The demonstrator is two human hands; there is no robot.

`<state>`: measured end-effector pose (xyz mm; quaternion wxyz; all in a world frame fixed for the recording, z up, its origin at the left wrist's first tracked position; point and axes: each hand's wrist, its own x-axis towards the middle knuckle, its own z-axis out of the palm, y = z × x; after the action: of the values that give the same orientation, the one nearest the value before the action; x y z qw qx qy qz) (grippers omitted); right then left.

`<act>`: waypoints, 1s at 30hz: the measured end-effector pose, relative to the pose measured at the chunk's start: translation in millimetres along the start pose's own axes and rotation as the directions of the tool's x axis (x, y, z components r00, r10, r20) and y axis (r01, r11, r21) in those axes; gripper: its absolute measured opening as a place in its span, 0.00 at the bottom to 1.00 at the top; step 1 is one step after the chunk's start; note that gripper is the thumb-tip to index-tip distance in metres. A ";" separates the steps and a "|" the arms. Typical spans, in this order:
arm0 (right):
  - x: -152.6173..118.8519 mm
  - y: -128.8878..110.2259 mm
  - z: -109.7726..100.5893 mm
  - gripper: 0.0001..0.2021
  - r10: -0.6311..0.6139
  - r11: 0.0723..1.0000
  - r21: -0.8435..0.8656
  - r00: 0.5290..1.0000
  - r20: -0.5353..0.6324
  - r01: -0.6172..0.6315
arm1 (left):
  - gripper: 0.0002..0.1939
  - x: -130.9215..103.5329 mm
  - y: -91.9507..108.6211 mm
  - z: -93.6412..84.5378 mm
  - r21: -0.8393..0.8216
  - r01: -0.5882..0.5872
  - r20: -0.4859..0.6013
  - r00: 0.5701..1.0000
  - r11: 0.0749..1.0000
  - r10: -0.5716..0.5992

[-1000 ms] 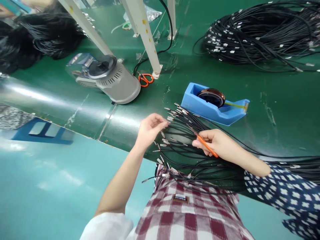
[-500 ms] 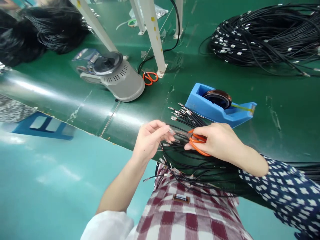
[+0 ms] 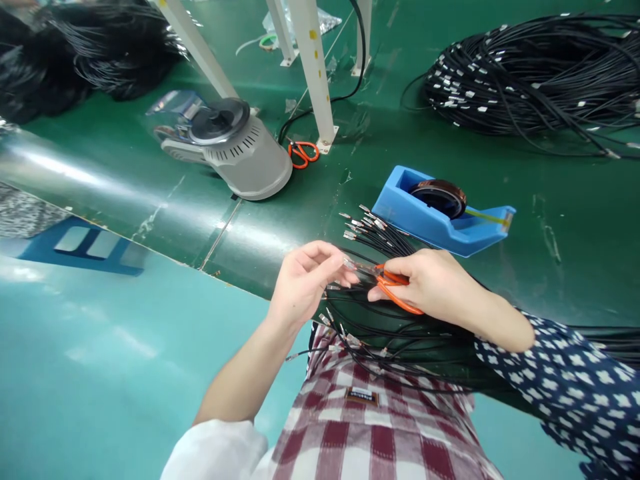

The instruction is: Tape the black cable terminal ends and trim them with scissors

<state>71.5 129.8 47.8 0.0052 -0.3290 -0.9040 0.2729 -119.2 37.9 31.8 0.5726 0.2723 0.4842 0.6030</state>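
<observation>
My right hand (image 3: 430,283) is closed round the orange handles of a pair of scissors (image 3: 397,291), whose blades point left at my left fingertips. My left hand (image 3: 311,277) pinches the small silvery end of a black cable (image 3: 349,263), right at the blade tips. Most of that cable is hidden behind the hands and scissors. Beneath and around both hands lie several black cables (image 3: 400,337) with pale tagged ends, some hanging over the table edge onto the checked apron. Behind my hands, a bunch of cable ends (image 3: 373,227) fans out toward the left.
A blue tape dispenser (image 3: 445,230) stands just beyond my right hand. Farther left are a grey tape machine (image 3: 250,160) and another orange-handled pair of scissors (image 3: 304,155) by a white post (image 3: 317,80). Coiled black cables (image 3: 525,80) lie at the back right, more bundles (image 3: 115,53) back left.
My left fingers and the scissor blades have come slightly closer together at the cable end. The whole view has shifted a little; both grips stay the same.
</observation>
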 end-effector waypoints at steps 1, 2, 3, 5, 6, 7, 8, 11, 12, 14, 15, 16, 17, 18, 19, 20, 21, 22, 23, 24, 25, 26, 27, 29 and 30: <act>0.5 1.1 0.7 0.23 0.009 0.999 0.035 1.000 0.020 -0.010 | 0.06 -0.4 -0.8 -0.4 -0.009 0.000 0.006 1.000 1.000 0.000; 1.0 2.5 1.7 0.24 0.020 0.997 0.080 0.999 0.037 -0.022 | 0.06 -0.7 -1.5 -0.8 -0.018 0.002 0.010 1.000 1.000 -0.002; 1.4 4.2 2.8 0.24 0.032 0.990 0.136 0.998 0.052 -0.038 | 0.06 -1.1 -2.2 -1.2 -0.024 0.001 0.012 1.000 1.000 -0.001; 1.6 8.1 5.0 0.25 0.064 0.965 0.251 0.996 0.068 -0.079 | 0.05 -2.3 -3.0 -1.9 -0.020 -0.012 0.009 1.000 1.000 0.012; 1.3 10.0 5.7 0.26 0.083 0.951 0.295 0.995 0.063 -0.098 | 0.05 -3.1 -3.2 -2.3 -0.010 -0.016 0.008 1.000 1.000 0.016; 0.7 11.5 6.2 0.26 0.101 0.943 0.315 0.994 0.046 -0.111 | 0.05 -4.0 -3.1 -2.7 0.000 -0.012 0.010 1.000 1.000 0.012; -0.2 12.7 6.3 0.26 0.114 0.944 0.309 0.993 0.023 -0.116 | 0.04 -5.1 -3.0 -3.2 0.011 -0.003 0.014 1.000 1.000 0.003; -3.6 13.2 5.8 0.27 0.107 0.980 0.176 0.992 -0.071 -0.093 | 0.05 -7.8 -3.0 -5.1 0.038 0.017 0.000 1.000 0.999 -0.017; -4.7 12.5 5.7 0.27 0.089 0.990 0.117 0.990 -0.106 -0.076 | 0.06 -8.4 -3.3 -6.0 0.051 0.010 -0.019 1.000 0.999 -0.009; -6.7 10.4 5.7 0.25 0.038 0.999 0.011 0.986 -0.165 -0.036 | 0.07 -9.4 -4.2 -8.0 0.095 -0.017 -0.050 0.998 0.995 0.022; -7.6 9.2 5.6 0.25 0.010 0.999 -0.032 0.983 -0.185 -0.017 | 0.06 -10.0 -4.9 -9.1 0.127 -0.033 -0.061 0.997 0.991 0.041; -8.3 8.1 5.5 0.24 -0.015 0.998 -0.068 0.981 -0.196 0.002 | 0.05 -10.8 -5.6 -10.1 0.166 -0.055 -0.072 0.995 0.985 0.068; -8.9 7.2 5.3 0.23 -0.037 0.995 -0.095 0.980 -0.197 0.018 | 0.04 -11.8 -6.3 -10.8 0.211 -0.087 -0.088 0.990 0.974 0.107; -9.3 6.5 4.9 0.23 -0.054 0.993 -0.114 0.980 -0.191 0.032 | 0.04 -13.1 -7.1 -11.4 0.257 -0.124 -0.107 0.982 0.958 0.156; -9.5 5.9 4.4 0.23 -0.065 0.991 -0.126 0.980 -0.186 0.042 | 0.05 -14.5 -7.8 -11.7 0.302 -0.163 -0.123 0.970 0.939 0.208; -9.5 5.4 3.8 0.23 -0.073 0.990 -0.134 0.981 -0.179 0.049 | 0.06 -16.0 -8.5 -11.8 0.341 -0.199 -0.134 0.957 0.919 0.258; -9.3 4.9 3.1 0.23 -0.078 0.988 -0.142 0.982 -0.174 0.054 | 0.07 -17.5 -9.1 -11.5 0.372 -0.230 -0.137 0.944 0.899 0.299; -8.8 4.3 2.4 0.24 -0.084 0.987 -0.151 0.982 -0.170 0.058 | 0.07 -18.9 -9.6 -11.1 0.395 -0.255 -0.132 0.935 0.883 0.329; -8.1 3.5 1.6 0.24 -0.093 0.984 -0.163 0.981 -0.167 0.065 | 0.08 -20.2 -10.0 -10.6 0.410 -0.275 -0.123 0.928 0.870 0.351; -7.1 2.5 0.8 0.24 -0.105 0.982 -0.175 0.981 -0.164 0.076 | 0.08 -21.4 -10.2 -9.9 0.421 -0.291 -0.114 0.923 0.859 0.368; -6.0 1.4 -0.1 0.24 -0.120 0.979 -0.184 0.980 -0.157 0.090 | 0.08 -22.5 -10.2 -9.1 0.428 -0.304 -0.107 0.918 0.851 0.382; -4.8 0.1 -1.1 0.24 -0.136 0.976 -0.190 0.980 -0.147 0.107 | 0.08 -23.5 -10.0 -8.3 0.435 -0.311 -0.104 0.915 0.845 0.390; -3.5 -1.1 -2.2 0.24 -0.149 0.974 -0.193 0.980 -0.134 0.121 | 0.08 -24.5 -9.6 -7.4 0.440 -0.312 -0.104 0.914 0.842 0.393; -1.2 -3.2 -4.6 0.25 -0.164 0.970 -0.199 0.981 -0.101 0.141 | 0.08 -26.4 -8.4 -5.7 0.448 -0.300 -0.111 0.916 0.842 0.385; -0.2 -3.9 -5.7 0.25 -0.167 0.968 -0.204 0.983 -0.080 0.148 | 0.07 -27.3 -7.9 -4.9 0.448 -0.292 -0.117 0.918 0.845 0.379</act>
<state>70.4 130.1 54.6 0.0381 -0.2679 -0.9485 0.1644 -114.8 9.6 29.0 0.3333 0.4081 0.6027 0.5993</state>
